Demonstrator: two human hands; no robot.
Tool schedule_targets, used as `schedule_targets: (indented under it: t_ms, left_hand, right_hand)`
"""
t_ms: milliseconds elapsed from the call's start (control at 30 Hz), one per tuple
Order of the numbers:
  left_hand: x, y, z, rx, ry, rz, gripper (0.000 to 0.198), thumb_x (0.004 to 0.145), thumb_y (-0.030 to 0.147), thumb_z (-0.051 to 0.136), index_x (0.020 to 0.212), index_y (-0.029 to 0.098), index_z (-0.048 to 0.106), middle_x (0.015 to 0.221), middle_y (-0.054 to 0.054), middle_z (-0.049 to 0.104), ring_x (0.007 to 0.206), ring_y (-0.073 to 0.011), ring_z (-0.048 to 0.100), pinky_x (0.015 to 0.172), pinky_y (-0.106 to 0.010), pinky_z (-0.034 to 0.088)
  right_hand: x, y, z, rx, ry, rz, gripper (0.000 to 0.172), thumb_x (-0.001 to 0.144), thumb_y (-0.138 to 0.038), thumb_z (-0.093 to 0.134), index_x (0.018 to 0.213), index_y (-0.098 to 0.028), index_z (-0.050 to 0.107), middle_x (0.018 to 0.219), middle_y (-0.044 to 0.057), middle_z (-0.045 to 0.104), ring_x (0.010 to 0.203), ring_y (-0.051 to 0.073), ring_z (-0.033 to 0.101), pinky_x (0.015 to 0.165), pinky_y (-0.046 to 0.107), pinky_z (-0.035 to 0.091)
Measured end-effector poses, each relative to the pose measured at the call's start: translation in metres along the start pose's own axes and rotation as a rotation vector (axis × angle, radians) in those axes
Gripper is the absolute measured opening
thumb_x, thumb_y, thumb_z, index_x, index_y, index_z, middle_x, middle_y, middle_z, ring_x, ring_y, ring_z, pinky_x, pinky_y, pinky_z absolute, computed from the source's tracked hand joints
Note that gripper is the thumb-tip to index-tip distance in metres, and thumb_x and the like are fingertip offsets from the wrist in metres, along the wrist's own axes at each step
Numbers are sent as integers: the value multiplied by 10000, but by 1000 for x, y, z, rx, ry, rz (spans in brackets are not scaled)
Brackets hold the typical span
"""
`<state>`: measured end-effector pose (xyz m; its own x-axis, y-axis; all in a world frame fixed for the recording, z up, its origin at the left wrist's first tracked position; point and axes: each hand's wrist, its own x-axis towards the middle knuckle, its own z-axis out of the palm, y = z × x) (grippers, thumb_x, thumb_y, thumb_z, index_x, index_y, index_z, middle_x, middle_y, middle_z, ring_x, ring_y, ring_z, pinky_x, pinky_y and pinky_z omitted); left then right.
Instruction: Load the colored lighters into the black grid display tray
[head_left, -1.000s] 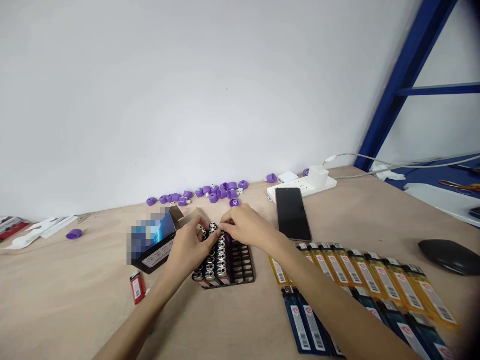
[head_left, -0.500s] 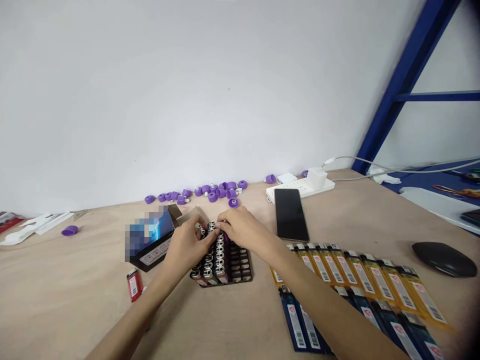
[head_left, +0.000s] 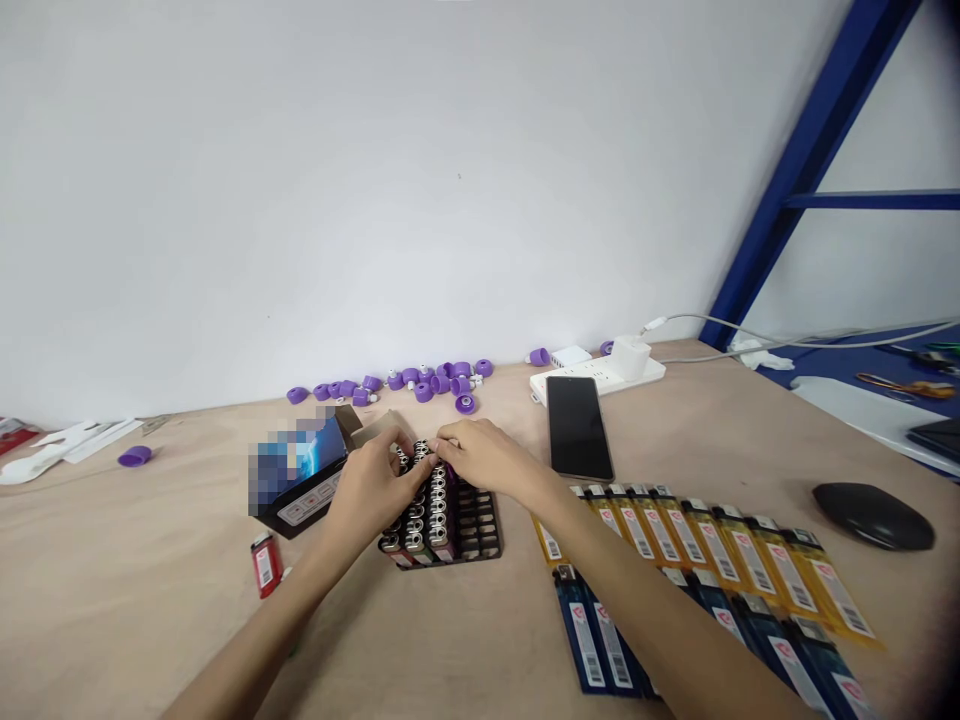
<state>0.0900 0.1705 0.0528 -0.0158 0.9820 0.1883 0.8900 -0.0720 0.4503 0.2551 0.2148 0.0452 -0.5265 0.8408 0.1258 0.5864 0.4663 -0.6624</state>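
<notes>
A black tray with compartments stands in the middle of the table. Upright lighters with metal tops fill its left rows, while the compartments on its right side hold none. My left hand curls over the far left of these rows, thumb and fingers closed around the lighter tops. From the right, my right hand pinches at the far end of the third row, where a purple lighter shows partly under the fingers. The fingertips of both hands almost meet, and they hide the lighters beneath.
An open dark-blue box and a red lighter lie left. Purple caps line the wall. To the right are a phone, a power strip, yellow lighters, blue lighters and a black mouse.
Both hands stay at the far end of the lighter rows, with hardly any movement. The whole view has shifted slightly.
</notes>
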Motion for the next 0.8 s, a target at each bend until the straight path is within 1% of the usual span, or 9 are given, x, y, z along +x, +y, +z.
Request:
schedule_targets:
  t_ms: [133,233,400,600,700,800]
  left_hand:
    - [0,0,0,2,2,6,225,817,407,611,747,247,470,442,106,391,438,-150,432,478,-256,229]
    - [0,0,-1,2,-1,3,221,818,401,608,744,246,470,443,106,386,435,-149,435,476,-255,230]
    - [1,-1,-1,0,-8,-2,220,813,396,603,729,246,466,437,108,366,425,-147,428,472,-254,226]
    - [1,-1,-1,-2,-3,5,245,817,434,596,727,247,466,438,103,363,426,-147,421,478,-258,227]
    - [1,-1,-1,-4,-1,8,234,810,431,604,739,247,478,445,100,371,437,-150,428,480,-261,233]
    - [1,0,-1,-14,1,17,224,821,424,595,750,244,482,446,101,372,434,-147,421,480,-261,236]
  right_hand:
    - [6,7,4,117,-52,31,359,991,-282,475,690,-169,635,644,19,663,642,157,606,562,244,353]
    - [6,6,5,178,-36,58,381,979,-280,493,643,-168,634,606,18,663,625,150,614,587,246,379]
    - [6,4,5,261,-7,120,422,940,-287,560,537,-173,608,561,26,660,611,152,606,606,247,387]
    - [10,14,12,432,-38,245,320,899,-362,634,653,-160,659,568,2,645,506,114,544,512,217,393]
    - [10,13,9,460,30,272,278,881,-369,653,696,-162,649,578,7,639,538,128,560,535,228,405]
    - [9,6,-3,472,154,258,240,897,-352,618,733,-177,632,581,-4,613,594,139,575,595,239,418]
